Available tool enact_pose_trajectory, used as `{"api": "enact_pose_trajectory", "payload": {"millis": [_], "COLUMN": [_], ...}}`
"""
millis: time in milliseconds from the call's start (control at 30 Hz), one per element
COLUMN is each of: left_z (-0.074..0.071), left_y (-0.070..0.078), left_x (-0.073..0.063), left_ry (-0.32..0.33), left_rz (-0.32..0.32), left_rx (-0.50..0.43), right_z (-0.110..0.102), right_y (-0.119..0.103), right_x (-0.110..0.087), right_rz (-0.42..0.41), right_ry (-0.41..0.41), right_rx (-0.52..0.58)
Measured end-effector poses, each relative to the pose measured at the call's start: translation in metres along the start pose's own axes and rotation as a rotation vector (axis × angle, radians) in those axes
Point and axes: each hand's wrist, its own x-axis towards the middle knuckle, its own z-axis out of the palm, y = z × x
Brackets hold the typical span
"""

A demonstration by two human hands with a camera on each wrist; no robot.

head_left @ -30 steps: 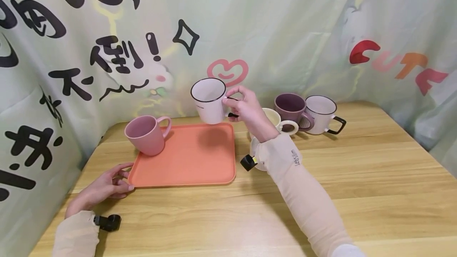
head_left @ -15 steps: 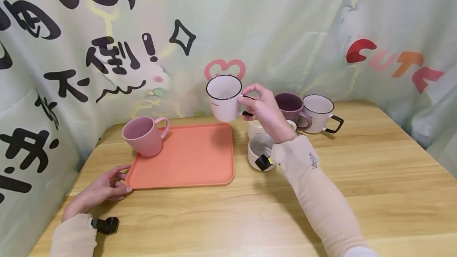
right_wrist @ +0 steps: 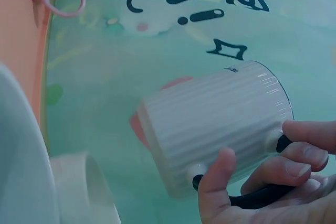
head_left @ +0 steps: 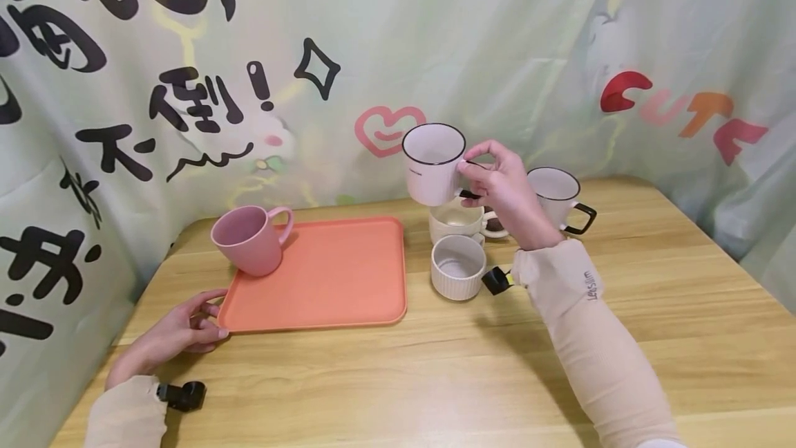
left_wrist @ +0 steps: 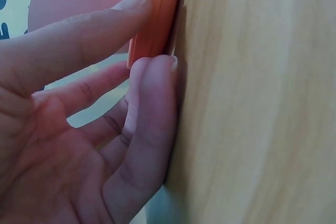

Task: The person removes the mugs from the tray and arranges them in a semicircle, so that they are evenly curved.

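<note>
My right hand (head_left: 504,178) holds a white mug (head_left: 432,175) by its black handle, up in the air above the back of the table. The mug has a dark rim, and ribbed sides show in the right wrist view. Below it stand a cream mug (head_left: 450,221) and a ribbed white cup (head_left: 458,268). My left hand (head_left: 180,330) pinches the near left corner of an orange tray (head_left: 336,289), its thumb on the rim in the left wrist view. A pink mug (head_left: 251,247) stands tilted-looking at the tray's left side.
Behind my right hand is another white mug (head_left: 553,192) with a black handle. A purple mug (head_left: 494,220) is mostly hidden by the hand. A printed curtain (head_left: 497,54) hangs along the back edge of the wooden table (head_left: 373,386).
My right hand has carried the white mug rightward, from over the tray to above the cream mug. The ribbed cup has come into full view. My left hand stays at the tray corner.
</note>
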Motion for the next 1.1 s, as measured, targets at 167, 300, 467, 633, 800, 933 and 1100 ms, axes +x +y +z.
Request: {"api": "enact_pose_trajectory", "payload": {"millis": [167, 300, 467, 633, 800, 933, 1100], "left_z": [0.0, 0.001, 0.001, 0.001, 0.0, 0.0, 0.0], "left_y": [-0.001, -0.001, -0.001, -0.001, -0.001, 0.0, -0.001], "left_x": [-0.001, -0.001, -0.001, -0.002, -0.001, 0.0, -0.001], "left_ry": [-0.005, -0.008, -0.006, -0.006, -0.005, -0.004, -0.003], "left_rz": [0.017, 0.019, 0.025, 0.028, 0.014, 0.01, 0.011], "left_rx": [-0.001, -0.006, -0.011, -0.018, -0.007, -0.003, -0.007], "right_z": [-0.014, -0.025, -0.039, -0.049, -0.056, -0.063, -0.072], "right_y": [-0.003, -0.005, -0.006, -0.006, -0.003, -0.002, -0.002], "right_x": [-0.005, -0.008, -0.013, -0.016, -0.017, -0.019, -0.021], "right_rz": [-0.032, -0.038, -0.041, -0.036, -0.062, -0.08, -0.072], "right_ry": [0.024, 0.044, 0.06, 0.072, 0.08, 0.08, 0.089], "right_rx": [0.002, 0.002, 0.004, 0.031, 0.046, 0.044, 0.044]}}
